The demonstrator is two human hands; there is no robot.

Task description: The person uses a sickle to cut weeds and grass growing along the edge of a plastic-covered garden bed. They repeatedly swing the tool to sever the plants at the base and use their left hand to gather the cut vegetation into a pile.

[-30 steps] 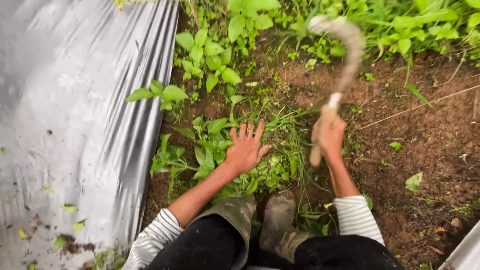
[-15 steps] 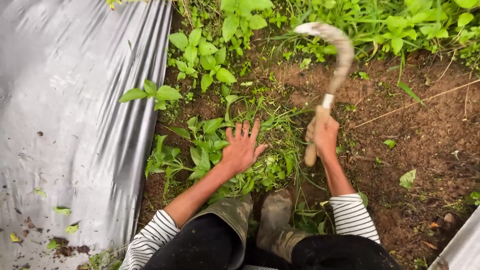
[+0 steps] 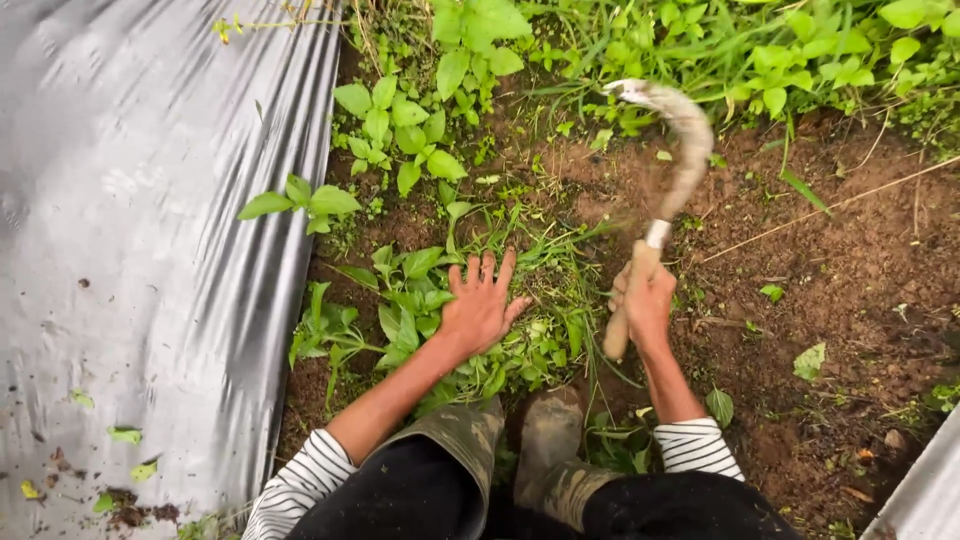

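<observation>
Left hand (image 3: 482, 306) lay flat, fingers spread, palm down on weeds (image 3: 520, 340), pressing the low green clump just ahead of the boots (image 3: 545, 440). Right hand (image 3: 645, 300) was closed in a fist round the wooden handle of a sickle (image 3: 665, 170), held just right of the left hand, clear of it. Handle butt stuck out below the fist, near the weeds; metal collar sat just above the fist. Blade curved up and left, tip over the soil (image 3: 820, 270), blurred, edge detail not readable. Could not tell whether the blade touched ground. Striped cuffs at both wrists, dark trousers and muddy boots at the bottom edge. Leafy plants (image 3: 395, 120) stood above and left of the left hand, along the edge of the plastic sheet (image 3: 140, 250). Sheet covered the whole left side, grey, wrinkled, with a few leaf scraps on it near the bottom. Bare brown soil to the right of the sickle, with scattered leaves and a thin dry stalk (image 3: 830, 205) lying diagonally. Dense greenery along the top edge. Corner of a second sheet (image 3: 925, 490) at bottom right.
</observation>
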